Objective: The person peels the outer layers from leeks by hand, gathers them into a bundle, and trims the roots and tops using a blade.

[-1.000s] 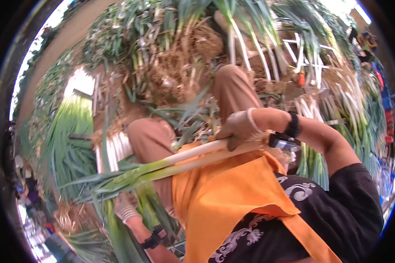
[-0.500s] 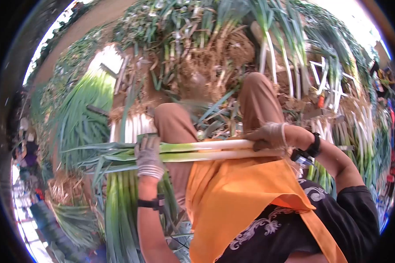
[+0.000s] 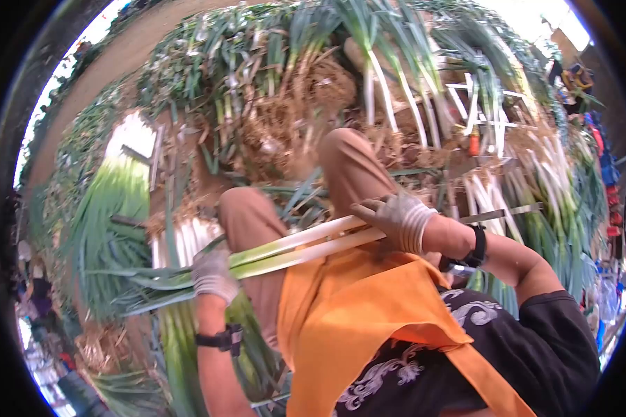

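Observation:
Two long leeks [image 3: 295,251] lie slanted across my lap, white ends toward the right and green leaves toward the left. My left hand [image 3: 214,274], in a striped glove, is closed around their green part. At the white ends, my gloved right hand [image 3: 400,219] covers the tips, its fingers bent over them and partly stretched; the ends are hidden beneath the palm. Below my left hand hang the green tops of a leek bundle [image 3: 181,347]. An orange apron [image 3: 355,299] covers my lap under the leeks.
A big leek bundle [image 3: 115,215] lies at the left. Ahead of my knees is a heap of leeks with brown roots [image 3: 320,90]. More leeks [image 3: 549,187] are at the right, near a metal bar [image 3: 483,216] and an orange-handled tool [image 3: 474,144].
The leeks have tilted, their white ends rising and leafy ends lowering. My right hand has shifted left and its fingers have stretched out more. The whole view has turned slightly.

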A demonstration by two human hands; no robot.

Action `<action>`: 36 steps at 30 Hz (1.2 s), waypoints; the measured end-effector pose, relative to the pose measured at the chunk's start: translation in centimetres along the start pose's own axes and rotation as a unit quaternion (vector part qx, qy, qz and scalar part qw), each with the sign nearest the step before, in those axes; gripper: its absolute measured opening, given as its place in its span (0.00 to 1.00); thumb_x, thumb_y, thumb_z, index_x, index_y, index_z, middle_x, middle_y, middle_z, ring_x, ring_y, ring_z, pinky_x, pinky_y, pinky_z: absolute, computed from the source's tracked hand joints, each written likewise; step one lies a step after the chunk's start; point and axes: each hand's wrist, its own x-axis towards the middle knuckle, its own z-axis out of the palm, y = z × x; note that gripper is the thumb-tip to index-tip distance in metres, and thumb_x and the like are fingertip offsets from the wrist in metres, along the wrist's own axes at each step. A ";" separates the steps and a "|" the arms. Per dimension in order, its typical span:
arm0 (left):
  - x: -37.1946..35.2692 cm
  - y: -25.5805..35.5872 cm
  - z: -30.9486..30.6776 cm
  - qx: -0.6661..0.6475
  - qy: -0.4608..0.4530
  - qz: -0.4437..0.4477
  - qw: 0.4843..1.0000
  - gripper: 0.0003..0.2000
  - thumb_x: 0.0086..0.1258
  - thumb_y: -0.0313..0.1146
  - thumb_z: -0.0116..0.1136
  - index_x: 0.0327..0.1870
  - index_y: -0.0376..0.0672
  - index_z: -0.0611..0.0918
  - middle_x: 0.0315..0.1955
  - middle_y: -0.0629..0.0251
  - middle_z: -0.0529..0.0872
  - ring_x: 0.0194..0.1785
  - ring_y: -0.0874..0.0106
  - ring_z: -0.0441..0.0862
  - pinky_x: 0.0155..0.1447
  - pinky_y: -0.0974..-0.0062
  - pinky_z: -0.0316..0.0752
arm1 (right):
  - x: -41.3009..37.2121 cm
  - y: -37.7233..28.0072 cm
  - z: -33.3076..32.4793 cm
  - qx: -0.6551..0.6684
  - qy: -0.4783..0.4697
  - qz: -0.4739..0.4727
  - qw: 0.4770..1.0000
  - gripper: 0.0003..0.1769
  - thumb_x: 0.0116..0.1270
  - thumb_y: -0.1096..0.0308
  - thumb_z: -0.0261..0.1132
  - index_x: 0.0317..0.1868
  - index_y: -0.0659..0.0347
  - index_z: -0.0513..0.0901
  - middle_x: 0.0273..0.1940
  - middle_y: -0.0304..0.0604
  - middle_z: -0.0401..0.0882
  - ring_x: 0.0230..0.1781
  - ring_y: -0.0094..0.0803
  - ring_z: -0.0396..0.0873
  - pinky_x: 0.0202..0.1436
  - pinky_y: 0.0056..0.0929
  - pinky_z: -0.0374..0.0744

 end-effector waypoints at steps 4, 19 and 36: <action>-0.2 1.5 -2.2 0.014 0.029 0.032 0.999 0.09 0.46 0.30 0.60 0.32 0.43 0.82 0.29 0.53 0.83 0.38 0.57 0.80 0.49 0.64 0.69 | 2.3 0.0 2.2 -0.123 0.007 0.048 0.991 0.35 0.45 0.60 0.71 0.56 0.54 0.70 0.35 0.47 0.79 0.36 0.46 0.80 0.37 0.40 0.77; 3.0 4.8 -2.7 -0.081 0.060 0.008 0.995 0.10 0.56 0.30 0.55 0.38 0.39 0.80 0.28 0.48 0.83 0.34 0.51 0.81 0.40 0.59 0.75 | 2.9 5.2 -7.7 -0.118 0.085 -0.036 0.989 0.26 0.47 0.60 0.69 0.50 0.48 0.78 0.30 0.49 0.77 0.28 0.51 0.76 0.33 0.45 0.73; -25.0 -3.9 -26.9 0.382 0.322 -0.479 0.721 0.20 0.52 0.33 0.65 0.49 0.45 0.78 0.37 0.56 0.81 0.47 0.60 0.78 0.48 0.59 0.73 | 24.8 -24.2 -20.0 -0.074 0.516 -0.421 0.742 0.25 0.53 0.61 0.67 0.54 0.43 0.73 0.38 0.41 0.81 0.39 0.42 0.81 0.41 0.37 0.80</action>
